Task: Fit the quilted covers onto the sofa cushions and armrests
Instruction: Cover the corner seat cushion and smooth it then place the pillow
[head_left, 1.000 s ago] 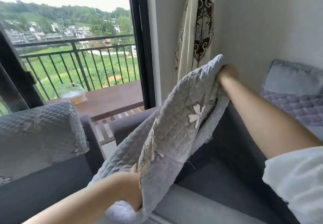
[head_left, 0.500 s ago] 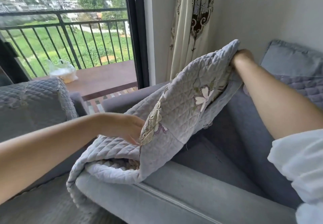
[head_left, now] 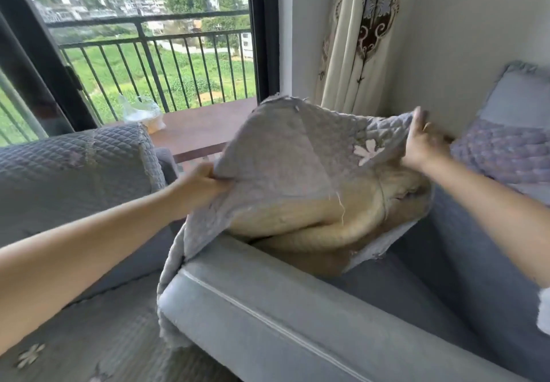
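Both hands grip the quilted cover (head_left: 297, 155): left hand (head_left: 198, 185) pinching its near edge, right hand (head_left: 422, 146) clutching the far corner. Between them it hangs bunched above the bare armrest (head_left: 268, 307); better to spread it flat, quilting upward, before lowering it.

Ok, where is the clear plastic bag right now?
In the head view the plastic bag sits upper left, on the wooden ledge before the balcony railing, just behind the covered sofa backrest.

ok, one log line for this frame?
left hand: grips quilted cover | right hand: grips cover | cover: lifted over armrest
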